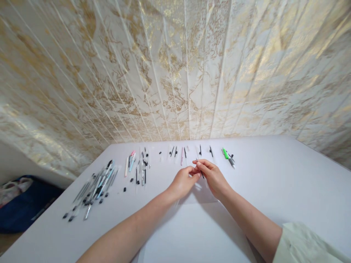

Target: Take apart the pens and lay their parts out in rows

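right hand pinches a thin black stick between its fingertips just below mid-frame, left hand beside it, can't tell if gripping

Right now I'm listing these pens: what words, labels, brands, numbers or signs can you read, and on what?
No text is readable.
Green pen: too small and blurred for any lettering.
Heaped pens at left: blurred, unreadable.
Thin black piece being held: too small to tell.
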The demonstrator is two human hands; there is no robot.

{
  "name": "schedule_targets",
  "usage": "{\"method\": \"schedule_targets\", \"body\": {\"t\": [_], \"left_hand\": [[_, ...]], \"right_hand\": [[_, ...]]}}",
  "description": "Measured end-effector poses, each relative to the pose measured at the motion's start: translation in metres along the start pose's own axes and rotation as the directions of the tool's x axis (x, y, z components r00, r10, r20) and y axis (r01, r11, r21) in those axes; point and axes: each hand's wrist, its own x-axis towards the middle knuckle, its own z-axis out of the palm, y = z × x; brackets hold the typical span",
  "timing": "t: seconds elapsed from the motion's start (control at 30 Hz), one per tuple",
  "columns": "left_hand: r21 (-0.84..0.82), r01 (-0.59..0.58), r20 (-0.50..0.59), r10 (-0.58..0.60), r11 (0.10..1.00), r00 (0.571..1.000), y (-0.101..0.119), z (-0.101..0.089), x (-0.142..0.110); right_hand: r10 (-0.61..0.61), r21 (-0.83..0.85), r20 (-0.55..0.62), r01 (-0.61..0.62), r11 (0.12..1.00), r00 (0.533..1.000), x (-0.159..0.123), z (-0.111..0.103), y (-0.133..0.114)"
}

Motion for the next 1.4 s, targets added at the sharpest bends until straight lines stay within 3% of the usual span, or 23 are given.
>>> {"method": "schedule_targets", "body": {"t": [0.2,0.3,0.37,0.43,0.57,0.63,0.7,0.93,1.07,1.17,1.27,1.4], "left_hand": [[-0.123,-0.003,-0.006,0.002,0.992,1.000,-0.004,0.005,-0.001],[-0.050,-0.011,-0.042,0.009,0.999,0.999,-0.004,-0.007,0.001],[0.106,0.023,-0.120,-0.010,0.994,0.993,-0.006,-0.031,0.009],[0.333,0.126,-0.226,-0.051,0.935,0.973,-0.013,-0.065,0.022],[0.450,0.309,-0.354,-0.150,0.838,0.923,-0.039,-0.132,0.056],[0.493,0.365,-0.381,-0.182,0.790,0.906,-0.053,-0.151,0.069],[0.521,0.400,-0.386,-0.210,0.754,0.898,-0.064,-0.158,0.080],[0.497,0.479,-0.373,-0.320,0.723,0.871,-0.078,-0.153,0.096],[0.350,0.477,-0.395,-0.335,0.806,0.856,-0.072,-0.154,0.092],[0.150,0.424,-0.412,-0.333,0.893,0.848,-0.055,-0.151,0.087],[-0.101,0.320,-0.372,-0.333,0.942,0.866,-0.029,-0.132,0.078],[-0.378,0.206,-0.253,-0.315,0.903,0.915,-0.002,-0.076,0.059]], "right_hand": [[0.004,0.048,0.025,-0.005,0.999,1.000,-0.005,0.008,0.004],[0.007,0.058,0.027,-0.009,0.998,1.000,-0.005,0.007,0.006],[-0.018,-0.031,0.012,0.018,0.999,1.000,-0.004,0.004,0.009],[-0.030,-0.162,0.006,0.030,0.986,1.000,-0.001,0.001,0.012],[-0.006,-0.297,0.037,0.017,0.955,0.999,0.005,-0.003,0.020],[-0.026,-0.349,0.067,0.048,0.936,0.997,0.007,-0.003,0.022],[-0.047,-0.401,0.098,0.082,0.913,0.994,0.007,-0.003,0.022],[-0.022,-0.427,0.112,0.068,0.902,0.993,0.006,-0.005,0.019],[-0.013,-0.419,0.119,0.063,0.906,0.993,0.009,-0.008,0.021],[-0.021,-0.441,0.128,0.076,0.895,0.992,0.010,-0.007,0.021],[-0.044,-0.470,0.165,0.118,0.875,0.985,0.005,-0.002,0.017],[0.029,-0.449,0.323,0.126,0.884,0.946,-0.011,0.012,0.011]]}}
